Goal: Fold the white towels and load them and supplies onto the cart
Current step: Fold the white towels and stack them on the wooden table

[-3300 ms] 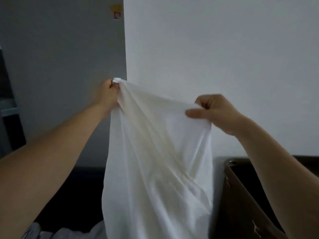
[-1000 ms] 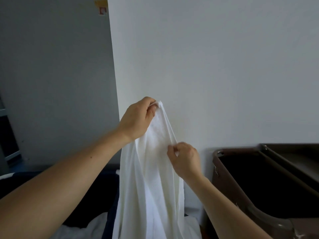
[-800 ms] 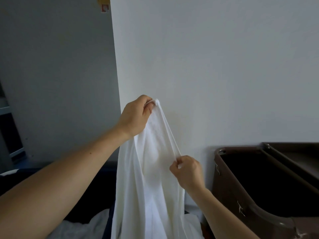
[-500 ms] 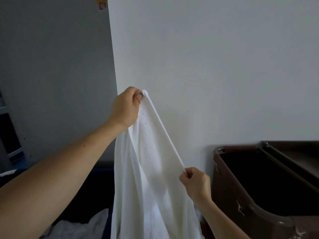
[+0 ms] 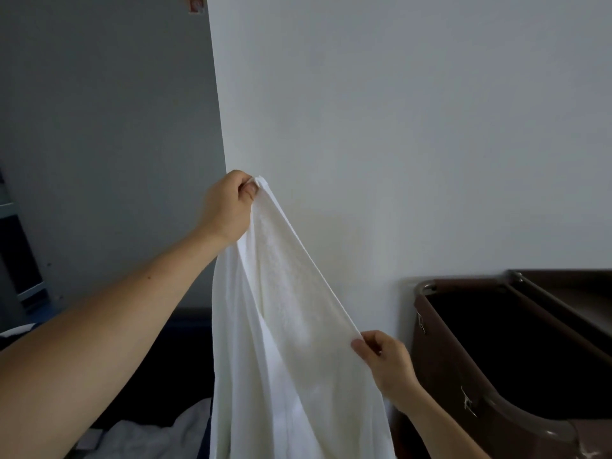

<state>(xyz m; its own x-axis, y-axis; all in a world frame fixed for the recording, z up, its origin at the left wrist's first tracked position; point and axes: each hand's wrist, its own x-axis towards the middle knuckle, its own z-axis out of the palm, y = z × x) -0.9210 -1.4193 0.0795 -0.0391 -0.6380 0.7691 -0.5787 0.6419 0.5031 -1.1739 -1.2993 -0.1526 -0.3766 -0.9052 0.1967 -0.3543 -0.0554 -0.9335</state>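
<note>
Presently, left hand (image 5: 228, 207) pinches the towel (image 5: 291, 342) corner at 12 o'clock; right hand (image 5: 385, 359) pinches its edge at 4 o'clock. Towel hangs between them, cart (image 5: 496, 402) at 3 o'clock.

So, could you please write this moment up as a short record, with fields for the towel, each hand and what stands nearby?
towel: white towel, held up, hanging before the wall
left hand: raised, grips the top corner
right hand: lower and to the right, pinches the towel's edge
edge between hands: taut, slanting down to the right
cart: brown cart at right, apart from the towel
other linen: white cloth lying low at left
</note>
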